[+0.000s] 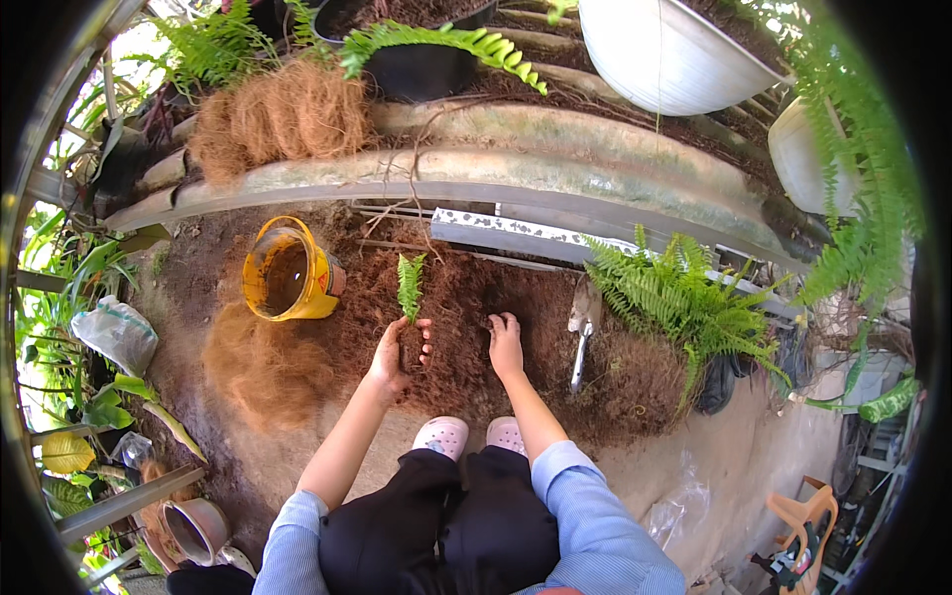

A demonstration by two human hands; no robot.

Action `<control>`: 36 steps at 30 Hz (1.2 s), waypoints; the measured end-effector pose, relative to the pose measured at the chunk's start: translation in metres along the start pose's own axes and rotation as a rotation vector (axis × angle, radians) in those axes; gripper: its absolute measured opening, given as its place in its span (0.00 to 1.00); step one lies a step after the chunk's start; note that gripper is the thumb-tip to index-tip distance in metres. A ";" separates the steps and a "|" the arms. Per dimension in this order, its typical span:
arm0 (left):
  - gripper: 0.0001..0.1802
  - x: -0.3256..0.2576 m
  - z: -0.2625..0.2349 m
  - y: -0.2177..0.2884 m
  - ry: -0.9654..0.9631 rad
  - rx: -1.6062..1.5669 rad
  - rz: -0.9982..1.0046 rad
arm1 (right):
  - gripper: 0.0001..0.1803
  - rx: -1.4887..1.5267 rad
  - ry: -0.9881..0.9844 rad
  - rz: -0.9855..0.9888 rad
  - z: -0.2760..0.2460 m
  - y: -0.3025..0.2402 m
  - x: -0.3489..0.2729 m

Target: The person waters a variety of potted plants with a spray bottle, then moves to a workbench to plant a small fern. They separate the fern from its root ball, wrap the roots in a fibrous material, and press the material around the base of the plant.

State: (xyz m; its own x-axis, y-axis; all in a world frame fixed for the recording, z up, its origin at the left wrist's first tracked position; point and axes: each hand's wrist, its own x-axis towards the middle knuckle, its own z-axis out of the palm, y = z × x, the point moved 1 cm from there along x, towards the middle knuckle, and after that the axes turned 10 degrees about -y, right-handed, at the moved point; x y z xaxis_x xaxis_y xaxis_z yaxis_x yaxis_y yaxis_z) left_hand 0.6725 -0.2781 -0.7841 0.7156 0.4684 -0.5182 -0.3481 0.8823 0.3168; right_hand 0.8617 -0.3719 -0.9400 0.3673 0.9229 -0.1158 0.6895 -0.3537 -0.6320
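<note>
My left hand (pixel 391 357) is closed around the base of a small green fern (pixel 410 288), with dark soil between thumb and fingers. The fern's frond stands upright above the hand. Beneath both hands spreads a heap of loose reddish-brown soil (pixel 451 359). My right hand (pixel 506 345) reaches down to the heap's right part, its fingers bent, slightly apart and touching the soil. Right of it lies a hand trowel (pixel 583 322) with a dirt-covered blade and a pale handle. A yellow bucket (pixel 319 290), soiled inside, stands to the left of the fern.
Brown fibre (pixel 268 367) lies left of the soil, with another fibre bundle (pixel 283 119) on the ledge. A leafy fern (pixel 684 307) sits at the right. Behind are a black pot (pixel 421 71) and a white pot (pixel 669 55). A plastic bag (pixel 116 334) lies far left.
</note>
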 end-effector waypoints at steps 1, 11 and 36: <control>0.20 -0.003 0.006 0.001 0.002 0.016 0.009 | 0.14 0.182 0.048 0.088 0.002 0.003 0.003; 0.21 -0.062 0.088 0.033 -0.220 -0.114 0.115 | 0.17 2.072 0.100 0.475 -0.115 -0.052 0.021; 0.28 -0.185 0.235 0.052 -0.273 -0.217 0.407 | 0.15 2.185 -0.037 0.300 -0.300 -0.247 -0.027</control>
State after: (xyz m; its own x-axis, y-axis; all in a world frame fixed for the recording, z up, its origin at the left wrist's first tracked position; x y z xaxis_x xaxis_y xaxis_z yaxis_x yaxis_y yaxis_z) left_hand 0.6647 -0.3297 -0.4854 0.6178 0.7713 -0.1531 -0.7269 0.6344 0.2630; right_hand 0.8690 -0.3549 -0.5508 0.2713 0.9006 -0.3396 -0.9541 0.2051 -0.2181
